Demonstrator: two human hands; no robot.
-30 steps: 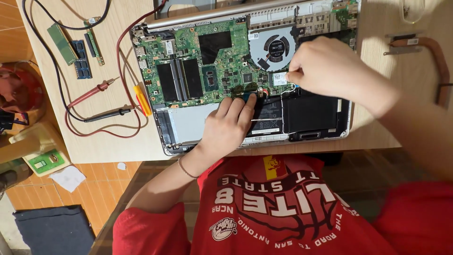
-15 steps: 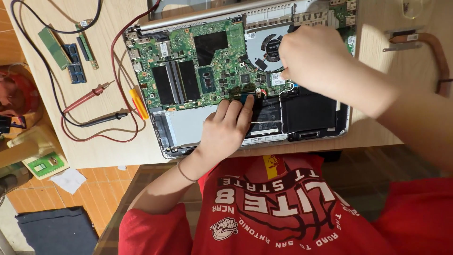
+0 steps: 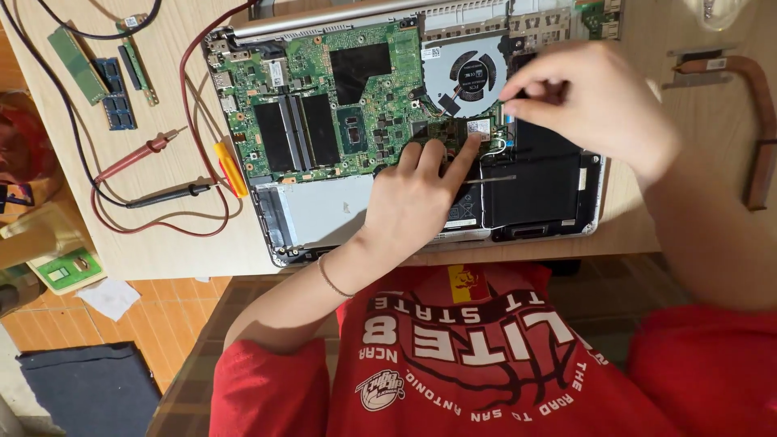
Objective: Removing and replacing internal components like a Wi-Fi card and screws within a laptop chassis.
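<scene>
An opened laptop (image 3: 275,243) lies on the wooden table with its green motherboard (image 3: 324,105), fan (image 3: 469,73) and black battery (image 3: 542,194) exposed. My left hand (image 3: 417,194) rests on the lower middle of the laptop, fingertips pressing a small green card (image 3: 453,133) below the fan. My right hand (image 3: 583,101) hovers right of the fan, fingers pinched on a thin dark tool whose tip is hidden. A slim metal tool (image 3: 490,180) lies across the battery.
Red and black multimeter probes (image 3: 154,170) with cables lie left of the laptop, beside a yellow-handled screwdriver (image 3: 231,166). Memory sticks (image 3: 113,69) sit at the far left. A copper heat pipe (image 3: 749,113) lies at the right edge. Floor tiles show below left.
My right hand has lifted from the battery area up to beside the fan. My left hand stays on the small card.
</scene>
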